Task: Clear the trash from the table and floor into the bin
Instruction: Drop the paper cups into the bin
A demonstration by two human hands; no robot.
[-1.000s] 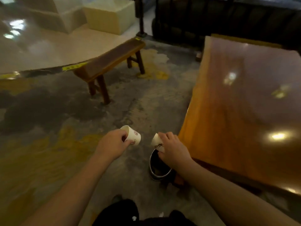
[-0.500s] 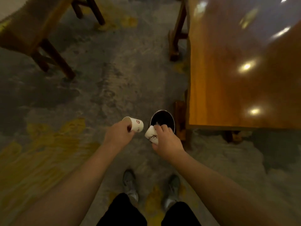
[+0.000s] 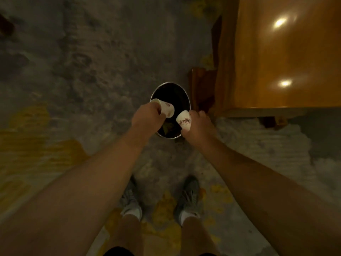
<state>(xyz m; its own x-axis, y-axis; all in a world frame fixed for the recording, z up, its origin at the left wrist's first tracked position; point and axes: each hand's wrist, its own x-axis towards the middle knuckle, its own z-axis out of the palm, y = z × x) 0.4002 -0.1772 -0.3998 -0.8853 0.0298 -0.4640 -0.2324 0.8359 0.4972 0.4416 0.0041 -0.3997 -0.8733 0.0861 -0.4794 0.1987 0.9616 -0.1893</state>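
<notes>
A round metal bin (image 3: 173, 90) with a dark inside stands on the floor beside the table's corner. Both hands hover over its near half. My left hand (image 3: 147, 120) grips a white paper cup (image 3: 165, 108), tipped sideways with its base pointing right. My right hand (image 3: 198, 123) holds a second white paper cup (image 3: 183, 120) with a reddish print, tilted toward the bin's middle. Some scraps lie at the bin's bottom, partly hidden by my hands.
A glossy orange-brown wooden table (image 3: 284, 58) fills the upper right, its near edge level with my right hand. A wooden leg (image 3: 202, 87) stands right against the bin. The floor is grey concrete with yellow stains. My two shoes (image 3: 188, 196) stand below.
The view has tilted down and closer to the bin. Both hands with their cups have moved from beside the bin's rim to over its opening. The bench has left the view.
</notes>
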